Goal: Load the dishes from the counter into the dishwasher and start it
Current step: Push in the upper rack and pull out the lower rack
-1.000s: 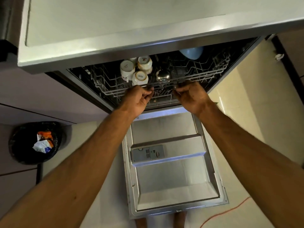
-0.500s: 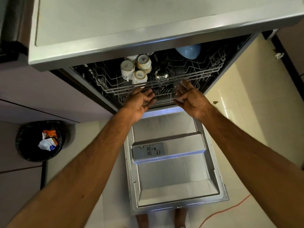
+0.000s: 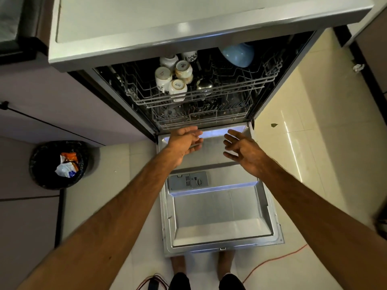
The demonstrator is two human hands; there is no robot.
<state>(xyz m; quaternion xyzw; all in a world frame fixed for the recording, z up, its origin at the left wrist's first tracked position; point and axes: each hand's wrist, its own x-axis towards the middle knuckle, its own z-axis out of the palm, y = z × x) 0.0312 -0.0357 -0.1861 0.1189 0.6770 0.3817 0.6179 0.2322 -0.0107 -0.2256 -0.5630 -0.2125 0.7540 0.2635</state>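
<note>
On a pale tiled kitchen floor, the dishwasher door [image 3: 217,216] lies open beneath both empty hands, left hand [image 3: 184,141] and right hand [image 3: 243,149] with fingers loosely spread, touching nothing, just short of the racks holding white cups [image 3: 173,77] and a blue bowl [image 3: 237,54].

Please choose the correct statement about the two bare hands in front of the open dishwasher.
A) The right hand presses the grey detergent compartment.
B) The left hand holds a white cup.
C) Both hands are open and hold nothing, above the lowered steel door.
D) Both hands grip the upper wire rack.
C: the left hand and right hand have spread, empty fingers above the lowered stainless steel door, clear of the grey wire upper rack.
</note>
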